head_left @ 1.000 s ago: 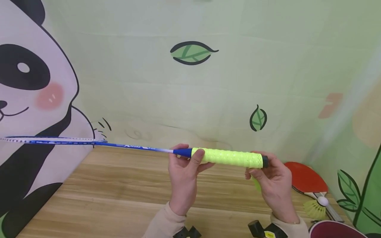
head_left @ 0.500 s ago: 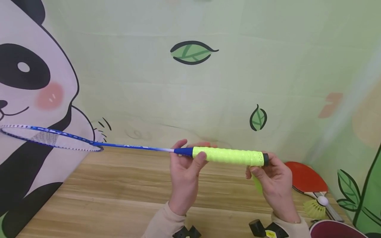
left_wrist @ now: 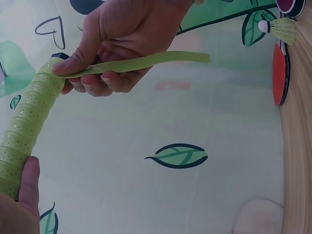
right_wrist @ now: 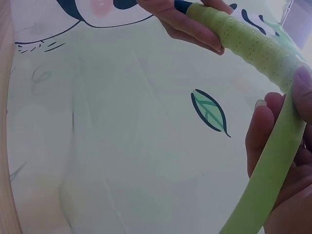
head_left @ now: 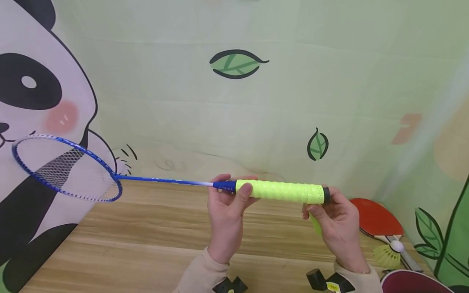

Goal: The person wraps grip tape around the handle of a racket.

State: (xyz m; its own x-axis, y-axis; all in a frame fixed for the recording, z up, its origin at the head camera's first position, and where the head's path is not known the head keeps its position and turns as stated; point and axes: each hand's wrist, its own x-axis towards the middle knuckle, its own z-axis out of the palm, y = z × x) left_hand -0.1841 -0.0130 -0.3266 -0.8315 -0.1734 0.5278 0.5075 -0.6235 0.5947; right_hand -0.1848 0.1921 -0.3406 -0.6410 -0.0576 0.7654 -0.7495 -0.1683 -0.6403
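A blue and white badminton racket (head_left: 161, 179) is held level above the table, its head to the left. Perforated neon-yellow grip tape (head_left: 280, 191) wraps the handle in overlapping turns. My left hand (head_left: 229, 215) grips the handle near the blue cone, thumb across the front of the tape. At the butt end, beside the black cap (head_left: 326, 195), my right hand (head_left: 340, 226) pinches the tape between thumb and fingers. A loose tape tail (left_wrist: 161, 58) sticks out from that hand in the left wrist view and hangs down as a flat strip (right_wrist: 265, 185) in the right wrist view.
On the wooden table (head_left: 146, 244), a red table tennis bat (head_left: 379, 217) lies at the right with a yellow shuttlecock (head_left: 388, 255) by its handle. A dark-red round-rimmed thing (head_left: 410, 283) stands at the lower right. Behind hangs a printed panda backdrop (head_left: 176, 101).
The racket has rolled about its length, so its head has gone from edge-on to showing the strings. Both hands stay nearly in place on the handle.
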